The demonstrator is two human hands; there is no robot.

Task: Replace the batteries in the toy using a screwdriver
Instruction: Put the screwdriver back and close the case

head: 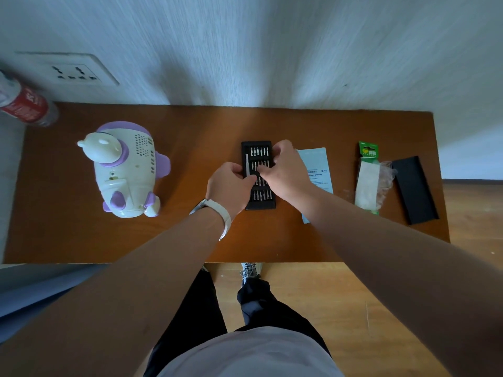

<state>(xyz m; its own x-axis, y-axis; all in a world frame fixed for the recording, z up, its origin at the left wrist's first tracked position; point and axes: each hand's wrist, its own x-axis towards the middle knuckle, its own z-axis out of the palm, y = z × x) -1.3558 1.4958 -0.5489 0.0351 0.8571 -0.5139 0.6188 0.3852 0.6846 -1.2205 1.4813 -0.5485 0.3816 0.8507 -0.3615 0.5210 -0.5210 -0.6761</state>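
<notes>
In the head view, both hands meet over the open bit tray [260, 205] at the middle of the table [190, 126]. The tray's long axis runs from 12 to 6 o'clock. The slim silver driver handle [247, 165] lies along that same axis in the tray's left column, just at 1 o'clock from the left hand [227, 186], which is the nearer hand to it. The left hand's fingers are curled round the tray's left edge, apparently steadying it. The right hand [287, 170] arches over the tray from 3 o'clock with its fingers bent down onto the rows of bits; whether it has one pinched is hidden. The toy [125, 170] lies well apart at 9 o'clock from the hands, on the left hand's side, its body lengthwise from 12 to 6 and what looks like a hatch panel facing up. The battery pack [368, 178] lies at 3 o'clock, beyond a leaflet [318, 170]. Choosing a bit seems to be the step in hand; the toy is untouched.
</notes>
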